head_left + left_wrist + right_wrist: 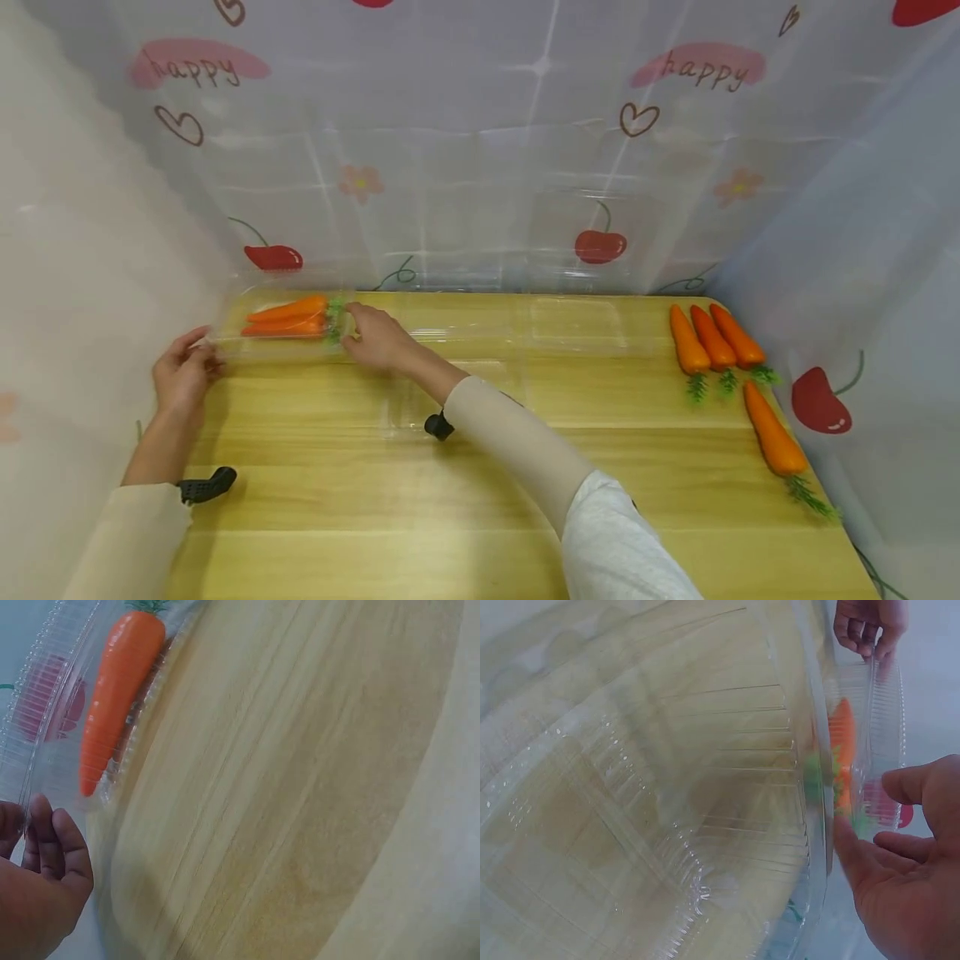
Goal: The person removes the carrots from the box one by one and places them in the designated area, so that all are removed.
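A clear plastic clamshell box [232,343] with orange carrots [288,310] inside lies at the back left of the table. Their leafy green tops point right. My left hand [182,373] pinches the box's left edge between thumb and fingers, as the left wrist view shows beside a carrot [124,694]. At the opposite end is my right hand [378,337], its thumb and fingers spread apart around the box's right edge. From the right wrist view, the fingers of this hand [907,862] overlap the end with the green tops.
More clear boxes stand to the right, one [577,321] with its lid raised against the patterned curtain [465,200]. Another clear box [405,417] lies under the right forearm. Three carrots [716,342] sit at the back right, with a single carrot [776,437] nearer the right edge.
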Demonstrator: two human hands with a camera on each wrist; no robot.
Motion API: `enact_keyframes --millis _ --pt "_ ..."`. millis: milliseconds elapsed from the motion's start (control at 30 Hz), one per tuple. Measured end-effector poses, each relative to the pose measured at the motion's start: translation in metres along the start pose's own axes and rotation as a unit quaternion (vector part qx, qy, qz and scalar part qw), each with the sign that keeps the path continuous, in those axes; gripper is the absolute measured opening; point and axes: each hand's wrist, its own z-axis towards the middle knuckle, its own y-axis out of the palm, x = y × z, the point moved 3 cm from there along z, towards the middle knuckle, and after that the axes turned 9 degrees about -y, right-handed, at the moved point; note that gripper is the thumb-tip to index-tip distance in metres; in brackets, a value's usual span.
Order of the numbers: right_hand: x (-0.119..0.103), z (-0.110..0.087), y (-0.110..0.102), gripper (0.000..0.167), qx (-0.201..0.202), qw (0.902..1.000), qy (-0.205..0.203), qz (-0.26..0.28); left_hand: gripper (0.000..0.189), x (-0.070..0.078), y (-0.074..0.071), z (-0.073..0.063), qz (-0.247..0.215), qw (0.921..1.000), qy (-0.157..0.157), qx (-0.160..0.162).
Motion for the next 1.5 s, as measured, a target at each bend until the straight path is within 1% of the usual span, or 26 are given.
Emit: enact_keyframes --millis 100,200,300,333,400,467,533,633,733,800,867,933,967,1067,1167,1233,1267,1400,1467,1500 --pt "0.0 -0.001 -0.001 0.06 -0.007 0.9997 -0.006 -0.023 0.027 0.0 -0.002 -0.005 -0.005 0.9998 -0.013 -0.013" --pt "-0.003 -0.005 -0.004 0.057 -0.006 0.9985 -0.019 -0.051 0.025 -0.001 -0.006 -0.012 -0.02 0.9985 -0.034 -0.037" --pt "-0.007 -0.012 -0.007 0.053 0.005 0.997 -0.027 -0.073 0.026 -0.004 -0.015 -0.021 -0.025 0.9952 -0.049 -0.081" --pt "-0.008 -0.015 -0.008 0.052 0.011 0.9964 -0.023 -0.08 0.027 -0.007 -0.018 -0.023 -0.025 0.9934 -0.052 -0.099" --pt "-0.009 -0.021 -0.008 0.051 0.019 0.9966 -0.01 -0.079 0.031 -0.012 -0.027 -0.03 -0.018 0.9887 -0.053 -0.139" --pt "-0.007 -0.027 -0.007 0.052 0.022 0.9971 0.001 -0.074 0.036 -0.019 -0.034 -0.037 -0.012 0.9837 -0.056 -0.171" --pt "-0.005 -0.033 -0.005 0.057 0.015 0.9979 0.008 -0.063 0.04 -0.025 -0.04 -0.045 0.003 0.9793 -0.056 -0.194" --pt "-0.003 -0.042 -0.004 0.071 0.003 0.9979 0.006 -0.064 0.047 -0.03 -0.042 -0.054 0.026 0.9746 -0.051 -0.217" --pt "-0.001 -0.047 -0.003 0.087 0.001 0.9961 0.014 -0.087 0.052 -0.035 -0.039 -0.06 0.042 0.9683 -0.042 -0.242" --pt "-0.001 -0.048 -0.003 0.091 0.01 0.9946 0.022 -0.101 0.055 -0.037 -0.035 -0.063 0.043 0.9636 -0.039 -0.261" --pt "-0.001 -0.048 -0.001 0.091 0.017 0.993 0.027 -0.114 0.057 -0.039 -0.033 -0.065 0.041 0.9596 -0.039 -0.276" --pt "-0.002 -0.048 0.0 0.089 0.022 0.9915 0.029 -0.125 0.059 -0.04 -0.032 -0.068 0.037 0.9577 -0.039 -0.283" --pt "-0.004 -0.048 0.001 0.089 0.022 0.991 0.027 -0.129 0.058 -0.04 -0.033 -0.069 0.035 0.9581 -0.039 -0.281" --pt "-0.008 -0.047 0.002 0.088 0.021 0.989 0.02 -0.145 0.055 -0.04 -0.034 -0.072 0.027 0.9621 -0.041 -0.268" --pt "-0.011 -0.047 0.002 0.086 0.02 0.9871 0.018 -0.158 0.051 -0.041 -0.035 -0.074 0.032 0.9664 -0.039 -0.252" --pt "-0.012 -0.048 0.003 0.085 0.02 0.9855 0.02 -0.167 0.051 -0.042 -0.034 -0.076 0.039 0.9668 -0.034 -0.25" --pt "-0.012 -0.048 0.003 0.084 0.02 0.9847 0.021 -0.172 0.052 -0.043 -0.034 -0.077 0.046 0.9663 -0.031 -0.251" --pt "-0.012 -0.051 0.003 0.084 0.028 0.9815 0.022 -0.188 0.065 -0.05 -0.032 -0.082 0.08 0.9594 -0.021 -0.27" --pt "-0.011 -0.052 0.003 0.085 0.03 0.9807 0.022 -0.192 0.072 -0.054 -0.032 -0.084 0.099 0.957 -0.017 -0.272" --pt "-0.011 -0.052 0.003 0.086 0.029 0.9804 0.023 -0.193 0.075 -0.056 -0.032 -0.085 0.102 0.957 -0.016 -0.271"
